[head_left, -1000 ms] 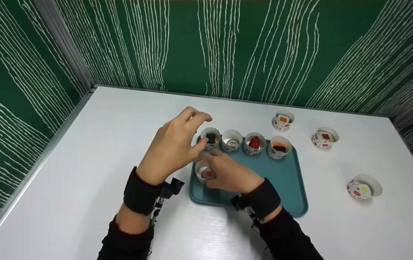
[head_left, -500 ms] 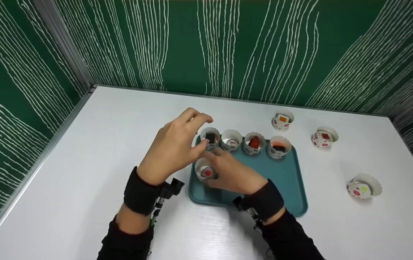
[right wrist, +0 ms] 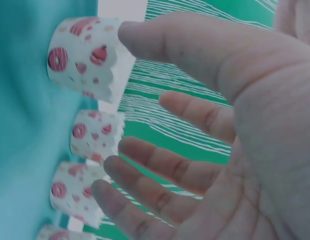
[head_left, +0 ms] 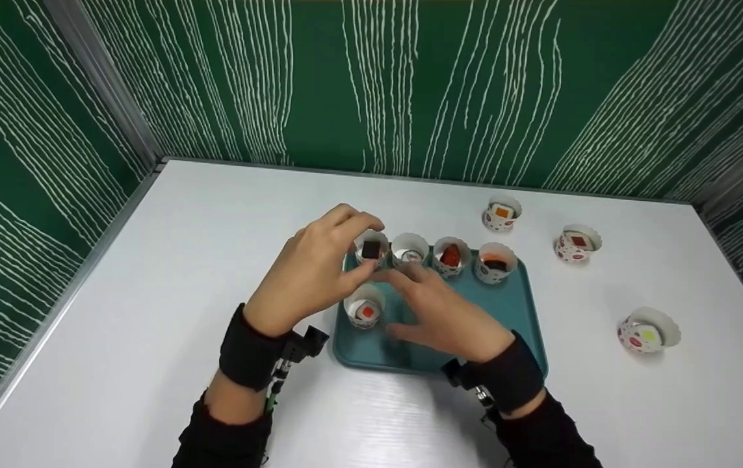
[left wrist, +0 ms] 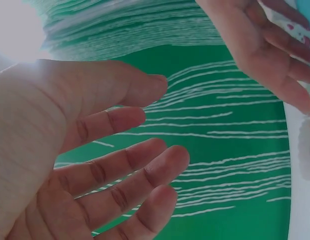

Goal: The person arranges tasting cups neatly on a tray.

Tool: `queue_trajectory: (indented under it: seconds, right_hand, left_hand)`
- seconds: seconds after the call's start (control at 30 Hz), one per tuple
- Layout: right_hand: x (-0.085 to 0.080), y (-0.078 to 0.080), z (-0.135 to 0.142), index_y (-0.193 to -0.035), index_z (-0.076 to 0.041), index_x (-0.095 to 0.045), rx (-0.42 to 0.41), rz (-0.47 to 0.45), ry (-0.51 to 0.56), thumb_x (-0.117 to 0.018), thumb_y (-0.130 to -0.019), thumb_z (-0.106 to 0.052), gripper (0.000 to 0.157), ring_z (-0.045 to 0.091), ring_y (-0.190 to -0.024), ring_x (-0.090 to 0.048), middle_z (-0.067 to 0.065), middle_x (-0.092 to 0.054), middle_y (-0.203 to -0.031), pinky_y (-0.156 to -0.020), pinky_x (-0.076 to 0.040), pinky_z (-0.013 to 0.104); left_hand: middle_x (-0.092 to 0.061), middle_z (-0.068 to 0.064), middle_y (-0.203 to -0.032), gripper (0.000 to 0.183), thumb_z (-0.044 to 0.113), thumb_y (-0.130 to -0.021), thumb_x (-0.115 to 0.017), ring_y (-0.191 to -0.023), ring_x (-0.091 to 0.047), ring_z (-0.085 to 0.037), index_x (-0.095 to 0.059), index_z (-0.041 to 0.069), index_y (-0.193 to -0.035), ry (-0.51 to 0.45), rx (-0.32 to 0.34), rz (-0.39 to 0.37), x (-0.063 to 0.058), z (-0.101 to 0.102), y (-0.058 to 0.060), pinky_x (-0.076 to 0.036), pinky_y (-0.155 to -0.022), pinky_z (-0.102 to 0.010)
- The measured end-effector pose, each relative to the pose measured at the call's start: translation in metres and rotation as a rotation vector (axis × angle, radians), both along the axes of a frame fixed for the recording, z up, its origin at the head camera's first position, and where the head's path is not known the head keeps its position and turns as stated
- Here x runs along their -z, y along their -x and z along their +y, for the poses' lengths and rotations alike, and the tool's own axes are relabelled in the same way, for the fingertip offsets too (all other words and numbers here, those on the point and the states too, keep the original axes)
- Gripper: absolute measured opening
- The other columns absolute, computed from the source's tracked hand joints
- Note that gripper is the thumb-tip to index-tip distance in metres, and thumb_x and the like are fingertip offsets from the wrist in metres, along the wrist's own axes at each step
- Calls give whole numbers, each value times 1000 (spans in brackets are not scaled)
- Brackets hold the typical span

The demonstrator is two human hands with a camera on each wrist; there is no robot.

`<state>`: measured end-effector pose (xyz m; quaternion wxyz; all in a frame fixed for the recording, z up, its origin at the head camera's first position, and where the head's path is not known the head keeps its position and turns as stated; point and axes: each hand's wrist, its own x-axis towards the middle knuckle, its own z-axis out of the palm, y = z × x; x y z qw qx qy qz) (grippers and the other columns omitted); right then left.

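Note:
A teal tray [head_left: 475,331] carries several patterned paper cups. At its left front stands a paper cup [head_left: 364,312] with a white, red-topped piece inside. My right hand [head_left: 446,312] hovers just right of this cup, fingers spread and holding nothing. In the right wrist view the thumb appears close to the rim of a paper cup [right wrist: 85,57]; I cannot tell whether they touch. My left hand [head_left: 312,270] hangs above the tray's left edge with relaxed fingers and nothing in them. Beyond its thumb, a paper cup [head_left: 371,249] holds a dark square piece.
Along the tray's back edge are more paper cups, holding a pale round piece [head_left: 411,256], a red piece [head_left: 450,255] and a dark-and-orange piece [head_left: 495,262]. Right of the tray, on the white table [head_left: 605,403], stand paper cups [head_left: 501,213] [head_left: 577,244] [head_left: 648,330]. Green walls enclose the back.
My right hand has moved right, away from the front-left cup, and its fingers have opened off it. The cup stays on the tray. My left hand has barely moved.

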<state>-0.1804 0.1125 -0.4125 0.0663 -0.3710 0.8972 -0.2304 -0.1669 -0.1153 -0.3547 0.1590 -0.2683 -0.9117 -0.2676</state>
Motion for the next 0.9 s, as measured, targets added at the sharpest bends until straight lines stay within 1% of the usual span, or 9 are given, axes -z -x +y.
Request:
queue_trajectory:
  seconds: [0.1, 0.2, 0.37, 0.47, 0.53, 0.67, 0.77, 0.9]
  right_hand:
    - [-6, -1, 11, -154, -12, -54, 11, 37, 5, -86, -93, -21, 69, 40, -133, -60, 21, -55, -149, -104, -56, 56]
    - [-15, -4, 25, -153, -15, -55, 35, 45, 16, -84, -95, -22, 65, 38, -134, -61, 20, -57, -149, -104, -57, 56]
    - [-31, -9, 50, -152, -17, -58, 103, 55, 23, -83, -96, -20, 61, 33, -130, -62, 15, -60, -146, -101, -58, 53]
    - [-41, -12, 65, -147, -15, -62, 150, 58, 45, -82, -95, -15, 55, 28, -127, -61, 11, -63, -140, -102, -56, 51]
    - [-47, -14, 75, -144, -14, -64, 174, 54, 69, -79, -96, -12, 50, 28, -126, -62, 10, -64, -137, -103, -56, 52]
    - [-56, -18, 93, -142, -13, -65, 205, 36, 116, -75, -98, -9, 45, 29, -127, -66, 8, -66, -140, -104, -57, 54]
    - [-64, -24, 103, -142, -13, -65, 225, 56, 127, -76, -98, -8, 45, 28, -130, -66, 7, -67, -142, -105, -56, 55]
    - [-73, -29, 112, -139, -15, -68, 230, 111, 153, -77, -96, -5, 45, 26, -127, -66, 4, -70, -138, -103, -55, 55]
  left_hand:
    - [-69, -9, -121, 37, 16, -97, -80, -92, -70, -24, -70, 11, -133, 1, 17, -9, 0, 2, 0, -60, -76, -36]
    - [-70, -9, -121, 37, 16, -97, -80, -92, -69, -23, -71, 10, -132, 9, 21, -15, 1, 3, 1, -60, -76, -37]
    - [-71, -9, -120, 37, 16, -96, -81, -89, -68, -21, -71, 9, -132, 10, 17, -31, 4, 8, 2, -60, -75, -36]
    - [-71, -10, -117, 37, 15, -97, -80, -90, -69, -22, -71, 8, -131, 10, 42, -37, 6, 13, 3, -61, -76, -37]
    - [-71, -10, -114, 36, 15, -97, -80, -91, -69, -23, -70, 7, -131, 16, 65, -38, 8, 17, 3, -61, -77, -38]
    - [-70, -9, -110, 37, 15, -97, -80, -89, -68, -23, -69, 7, -131, 36, 103, -41, 11, 25, 4, -60, -76, -38]
    - [-70, -8, -109, 39, 15, -97, -80, -87, -66, -21, -69, 8, -133, 42, 126, -51, 15, 29, 7, -58, -75, -37]
    - [-70, -8, -111, 39, 16, -97, -81, -89, -66, -21, -69, 9, -133, 40, 146, -69, 15, 33, 10, -58, -77, -37]
